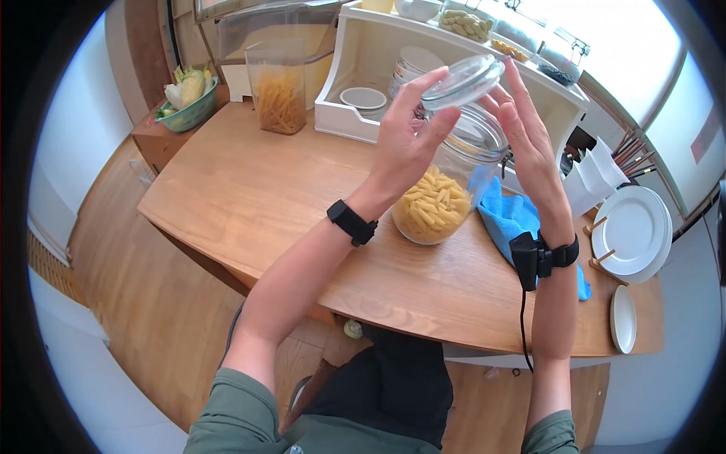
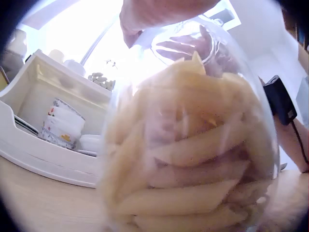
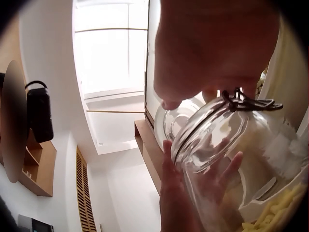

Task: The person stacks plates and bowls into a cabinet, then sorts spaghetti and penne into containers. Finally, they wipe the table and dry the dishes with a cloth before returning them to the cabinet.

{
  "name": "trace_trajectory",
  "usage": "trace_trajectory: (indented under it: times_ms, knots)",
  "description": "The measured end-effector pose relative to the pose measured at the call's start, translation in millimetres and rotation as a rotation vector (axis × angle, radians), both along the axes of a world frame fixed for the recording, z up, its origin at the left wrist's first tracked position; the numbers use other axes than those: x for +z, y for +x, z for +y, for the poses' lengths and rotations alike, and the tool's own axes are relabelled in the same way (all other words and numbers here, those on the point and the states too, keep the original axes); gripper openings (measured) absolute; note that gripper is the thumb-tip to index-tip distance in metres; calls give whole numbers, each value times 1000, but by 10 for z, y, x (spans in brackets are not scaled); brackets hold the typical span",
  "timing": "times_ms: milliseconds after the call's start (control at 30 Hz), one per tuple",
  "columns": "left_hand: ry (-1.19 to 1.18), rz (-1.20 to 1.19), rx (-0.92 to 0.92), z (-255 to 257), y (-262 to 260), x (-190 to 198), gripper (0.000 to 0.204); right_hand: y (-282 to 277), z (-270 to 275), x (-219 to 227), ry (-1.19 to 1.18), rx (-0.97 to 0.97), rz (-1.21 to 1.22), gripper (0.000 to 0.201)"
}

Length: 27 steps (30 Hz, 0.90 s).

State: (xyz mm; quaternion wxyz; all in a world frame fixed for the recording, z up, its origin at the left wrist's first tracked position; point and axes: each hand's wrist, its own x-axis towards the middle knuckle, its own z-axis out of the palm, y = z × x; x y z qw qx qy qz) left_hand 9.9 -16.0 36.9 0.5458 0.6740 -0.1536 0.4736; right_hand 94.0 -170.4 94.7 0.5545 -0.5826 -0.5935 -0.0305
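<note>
A clip-top glass jar point(image 1: 432, 200) with penne pasta point(image 1: 431, 203) inside stands on the wooden table. Its round glass lid point(image 1: 463, 79) is raised and tilted above the mouth. My left hand point(image 1: 408, 125) has its index finger and thumb about the lid's left edge. On the other side, my right hand point(image 1: 529, 136) has its fingers fairly straight, fingertips right at the lid's right edge. In the right wrist view the jar's wire clasp point(image 3: 248, 102) hangs loose at the rim. Penne fills much of the left wrist view through the glass.
A blue cloth point(image 1: 507, 216) lies right of the jar, near a rack of white plates point(image 1: 631, 231) and a small dish point(image 1: 623, 319). Behind stands a white shelf point(image 1: 344, 113) with bowls. A clear container of pasta point(image 1: 280, 98) and a vegetable basket point(image 1: 189, 113) are at left.
</note>
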Motion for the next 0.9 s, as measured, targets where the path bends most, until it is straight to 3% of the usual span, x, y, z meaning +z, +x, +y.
trace_trajectory:
  times_ms: [133,200,233,333,400,500,533,600,633,767,900]
  knots:
    - [-96,-105,25,-40,20,-28,58,35,-53,48,-93,-15,-33,50]
    - [-135,-101,41,-35,21,-39,56,54,-49,74,-66,-92,-217,32]
    - [-172,-100,57,-35,13,-49,55,22,-52,64,-26,-102,-167,27]
    - [-220,-67,60,-30,-26,-58,48,-46,-81,137,-58,-107,-247,25]
    - [-219,-64,106,-34,-38,-34,44,-137,-35,276,-152,-96,-176,26]
    - [-230,-63,117,-68,-52,-40,40,-76,266,601,-927,14,-495,31]
    - [-240,-88,94,-67,-44,-29,39,-85,328,641,-937,20,-491,31]
    - [-249,-156,122,-39,24,-44,43,-187,487,708,-1339,8,-191,37]
    - [-247,-223,147,-24,60,-51,49,-165,562,730,-1456,70,-165,50]
    - [-303,-227,34,24,175,-141,52,-195,733,445,-1704,59,-327,72]
    - [-249,-140,162,-1,107,-116,43,-119,840,274,-1856,103,-346,77]
